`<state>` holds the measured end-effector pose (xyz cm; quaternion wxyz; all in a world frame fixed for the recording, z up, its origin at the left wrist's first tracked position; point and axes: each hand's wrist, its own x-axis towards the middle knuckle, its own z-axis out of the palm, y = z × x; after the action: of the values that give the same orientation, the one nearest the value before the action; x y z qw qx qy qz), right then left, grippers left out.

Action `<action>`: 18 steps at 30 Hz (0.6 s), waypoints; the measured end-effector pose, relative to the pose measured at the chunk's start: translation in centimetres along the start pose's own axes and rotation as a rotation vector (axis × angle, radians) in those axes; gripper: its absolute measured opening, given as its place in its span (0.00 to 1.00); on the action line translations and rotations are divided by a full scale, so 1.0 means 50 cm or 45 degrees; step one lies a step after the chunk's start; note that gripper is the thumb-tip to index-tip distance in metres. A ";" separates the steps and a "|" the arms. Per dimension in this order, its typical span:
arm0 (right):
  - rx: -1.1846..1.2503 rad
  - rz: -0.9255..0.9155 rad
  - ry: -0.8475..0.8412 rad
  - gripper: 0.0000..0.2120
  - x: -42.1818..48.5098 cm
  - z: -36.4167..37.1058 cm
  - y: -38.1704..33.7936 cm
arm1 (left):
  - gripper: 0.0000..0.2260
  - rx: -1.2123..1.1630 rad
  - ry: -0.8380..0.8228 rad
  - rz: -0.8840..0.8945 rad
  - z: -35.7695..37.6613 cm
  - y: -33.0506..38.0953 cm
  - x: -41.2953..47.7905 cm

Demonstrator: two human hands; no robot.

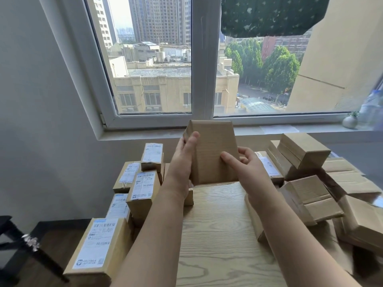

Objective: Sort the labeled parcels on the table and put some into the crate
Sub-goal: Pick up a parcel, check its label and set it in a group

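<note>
The window (153, 59) fills the upper half of the view. Under it stands the wooden worktop (217, 235), bare in a strip down the middle; I think this strip is left free as the place for checking.

On its left side is the left pile (143, 187), parcels lying with white labels (94, 243) facing up, so they look already sorted. On the right side is the right pile (306, 195). It is looser, its boxes lean against each other and mostly show plain cardboard; I judge these are not yet sorted. No crate is in view.

Between the piles, raised above the far part of the worktop, is one parcel (213, 154), held upright with a plain face to the camera. Probably it is lifted like this to look for its label, which does not show on this face.

The left hand (182, 160) grips its left edge, thumb on the front. The right hand (246, 162) grips the lower right edge, thumb on the front and fingers curled behind. Both hands are clamped on this same parcel.
</note>
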<state>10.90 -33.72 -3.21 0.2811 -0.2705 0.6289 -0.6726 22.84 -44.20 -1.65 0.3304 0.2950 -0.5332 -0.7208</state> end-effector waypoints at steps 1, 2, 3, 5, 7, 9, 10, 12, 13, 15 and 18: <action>0.016 -0.009 -0.010 0.23 0.000 0.001 0.000 | 0.21 -0.012 -0.003 -0.003 0.002 0.001 -0.001; 0.040 -0.015 -0.027 0.23 -0.001 0.000 -0.001 | 0.23 -0.026 0.005 0.000 0.000 0.001 0.001; 0.070 -0.013 -0.056 0.23 -0.001 -0.002 -0.002 | 0.23 -0.043 0.015 0.003 -0.001 0.003 0.001; 0.103 0.012 -0.153 0.22 -0.001 -0.005 -0.006 | 0.19 -0.059 0.023 0.009 -0.007 0.000 0.002; 0.099 0.026 -0.270 0.18 -0.007 -0.004 -0.014 | 0.21 -0.074 0.023 0.007 -0.007 -0.001 0.002; 0.106 0.029 -0.300 0.16 -0.011 -0.002 -0.017 | 0.27 -0.118 0.045 0.012 -0.008 -0.003 0.004; 0.114 0.026 -0.287 0.15 -0.011 -0.002 -0.018 | 0.28 -0.127 0.052 0.015 -0.009 -0.005 0.007; 0.134 0.017 -0.256 0.15 -0.012 -0.001 -0.019 | 0.30 -0.128 0.046 0.011 -0.014 -0.009 0.010; 0.139 0.016 -0.250 0.15 -0.012 -0.001 -0.019 | 0.33 -0.122 0.046 0.004 -0.017 -0.010 0.013; 0.142 0.019 -0.243 0.15 -0.012 0.000 -0.015 | 0.37 -0.117 0.050 -0.007 -0.024 -0.011 0.015; 0.142 0.012 -0.235 0.14 -0.013 0.001 -0.013 | 0.32 -0.118 0.038 -0.014 -0.032 -0.013 0.020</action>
<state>11.35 -33.25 -2.56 0.3556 -0.3124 0.5630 -0.6775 23.36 -45.77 -2.74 0.3477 0.2930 -0.4925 -0.7421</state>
